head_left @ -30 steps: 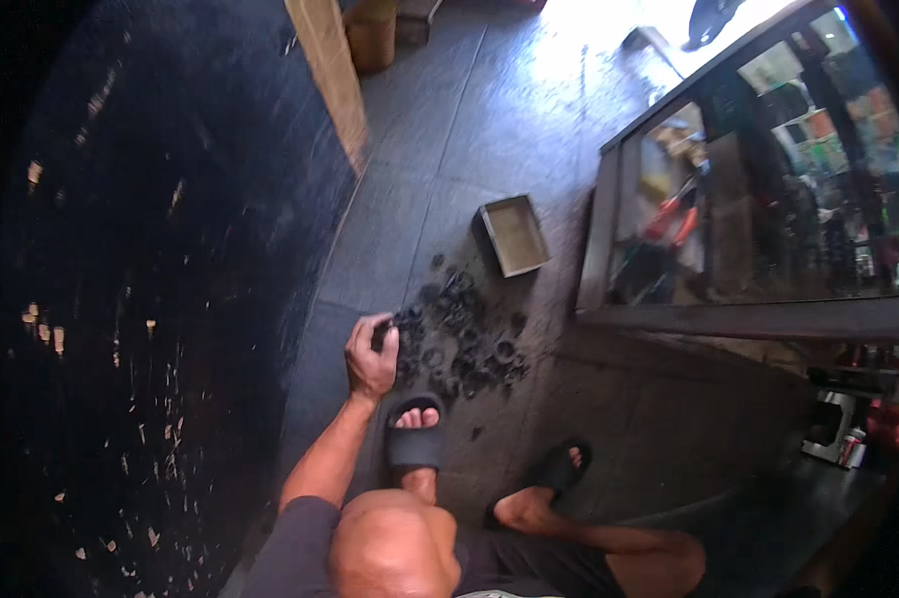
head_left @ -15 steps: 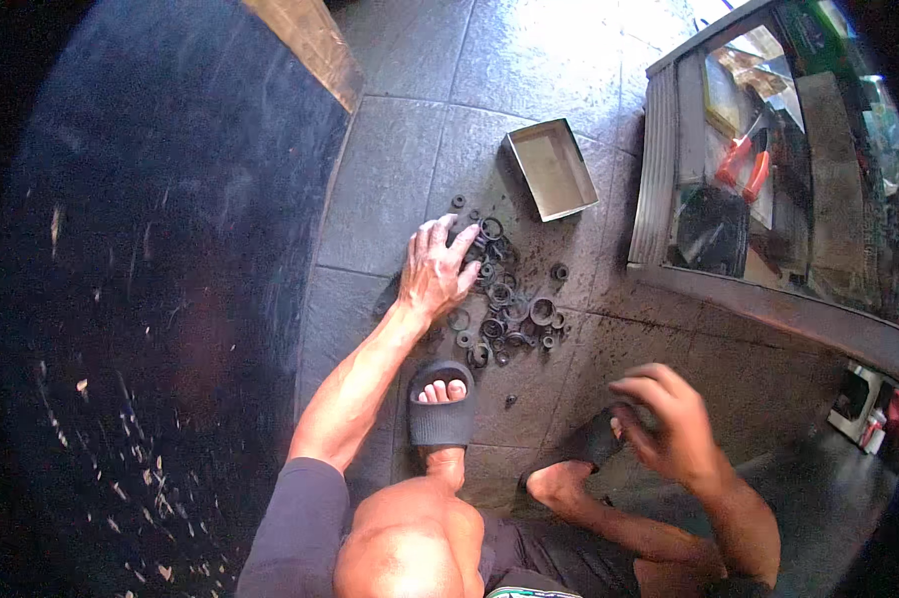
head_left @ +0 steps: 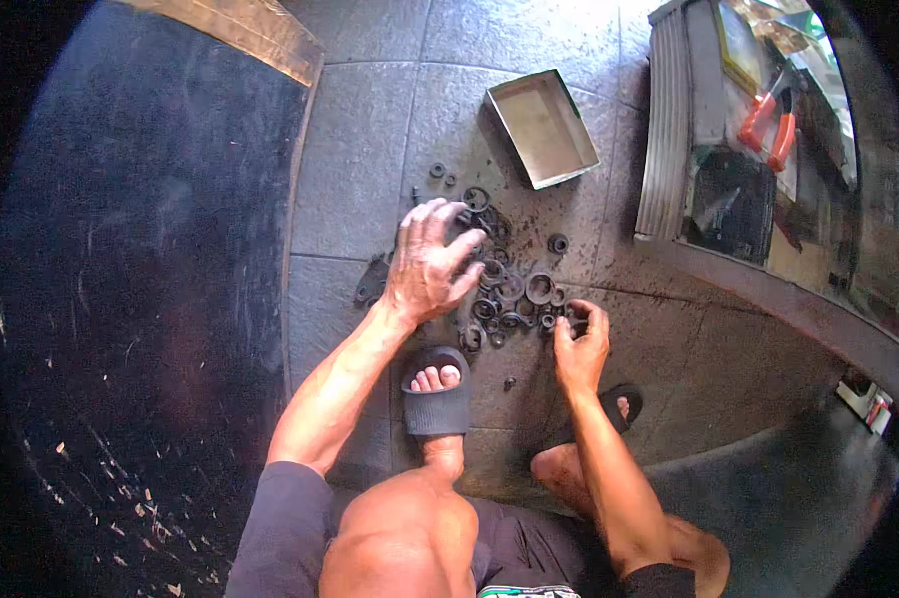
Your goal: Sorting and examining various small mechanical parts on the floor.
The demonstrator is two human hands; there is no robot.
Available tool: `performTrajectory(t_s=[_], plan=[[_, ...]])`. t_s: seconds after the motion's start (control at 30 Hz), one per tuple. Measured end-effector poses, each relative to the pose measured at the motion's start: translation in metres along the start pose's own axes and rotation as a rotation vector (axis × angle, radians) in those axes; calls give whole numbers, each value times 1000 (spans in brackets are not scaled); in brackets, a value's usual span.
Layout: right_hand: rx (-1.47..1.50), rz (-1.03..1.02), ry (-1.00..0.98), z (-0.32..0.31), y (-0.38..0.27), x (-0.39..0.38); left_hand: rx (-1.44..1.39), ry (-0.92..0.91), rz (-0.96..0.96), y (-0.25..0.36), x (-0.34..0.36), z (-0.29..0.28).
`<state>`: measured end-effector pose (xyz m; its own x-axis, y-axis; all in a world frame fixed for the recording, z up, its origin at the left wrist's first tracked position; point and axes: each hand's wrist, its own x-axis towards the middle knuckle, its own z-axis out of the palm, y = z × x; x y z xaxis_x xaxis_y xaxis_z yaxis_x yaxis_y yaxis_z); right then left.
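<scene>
A loose heap of black rubber-looking rings and washers [head_left: 510, 288] in several sizes lies on the tiled floor in front of me. Over its left side, my left hand [head_left: 432, 257] is open, fingers spread and bent, hiding some of the rings beneath. Left of that wrist, a dark patch with ring-like pieces [head_left: 369, 283] shows on the floor. At the heap's right edge is my right hand [head_left: 581, 344], its fingers curled with a gap to the thumb. The thumb is close beside a small ring [head_left: 547, 321]; I see nothing held.
An open shallow box [head_left: 541, 130] rests beyond the heap. To the right stands a glass-sided case [head_left: 669, 149] with red-handled pliers [head_left: 771, 130]. A dark scratched panel [head_left: 160, 229] fills the left. My sandalled foot [head_left: 438, 404] is just below the heap. Dark crumbs dot the tiles.
My right hand has swung in from the lower right to the heap's right edge. My left hand stays over the heap, and dark pieces now show left of its wrist. The view has shifted slightly.
</scene>
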<state>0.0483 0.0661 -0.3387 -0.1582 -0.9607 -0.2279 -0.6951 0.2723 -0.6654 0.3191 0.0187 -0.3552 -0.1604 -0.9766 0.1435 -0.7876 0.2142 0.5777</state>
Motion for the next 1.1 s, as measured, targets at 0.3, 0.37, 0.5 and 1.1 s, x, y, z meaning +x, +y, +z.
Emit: performTrajectory(t_s=[0.3, 0.37, 0.5, 1.1], plan=[[104, 83, -55, -16, 44, 28, 70, -252, 111, 10, -5, 10], [78, 5, -109, -20, 50, 34, 71, -240, 117, 9, -6, 12], [22, -103, -276, -17, 19, 26, 86, -263, 132, 4, -14, 8], [-58, -277, -200, -14, 14, 9, 122, -335, 207, -3, -12, 4]])
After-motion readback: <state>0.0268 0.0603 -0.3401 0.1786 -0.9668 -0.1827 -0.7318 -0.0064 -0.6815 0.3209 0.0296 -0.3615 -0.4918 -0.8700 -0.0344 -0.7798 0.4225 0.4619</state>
